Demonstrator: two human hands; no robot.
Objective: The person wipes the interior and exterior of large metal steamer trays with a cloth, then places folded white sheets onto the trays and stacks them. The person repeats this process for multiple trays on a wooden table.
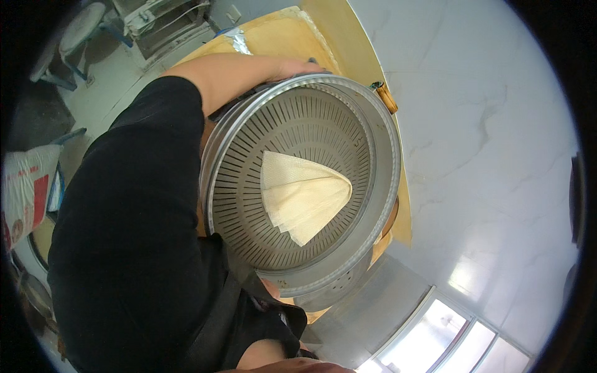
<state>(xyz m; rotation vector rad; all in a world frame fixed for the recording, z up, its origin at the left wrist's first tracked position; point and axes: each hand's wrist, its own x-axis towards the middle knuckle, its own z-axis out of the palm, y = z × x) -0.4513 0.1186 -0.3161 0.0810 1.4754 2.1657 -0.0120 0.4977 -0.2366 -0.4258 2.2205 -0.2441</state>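
Note:
A large round metal steamer tier [386,140] with a slotted bottom fills the middle of the view, right before my body. Folded into a rough fan, a cream woven cloth [305,191] lies on the slots. At the upper edge, my left hand [301,68] grips the tier's outer side, where something dark shows beneath the hand. Only a bit of skin of my right hand [271,288] shows by the lower rim; the rest is hidden behind the black apron and the tier, so its grip is unclear.
Under the tier is a yellowish worktop [284,35] against a marbled wall [466,116]. Another perforated metal vessel [333,289] shows below the rim. A wooden-handled object [386,98] stands near the wall. Stools [81,28] and a printed sack [30,186] are at left.

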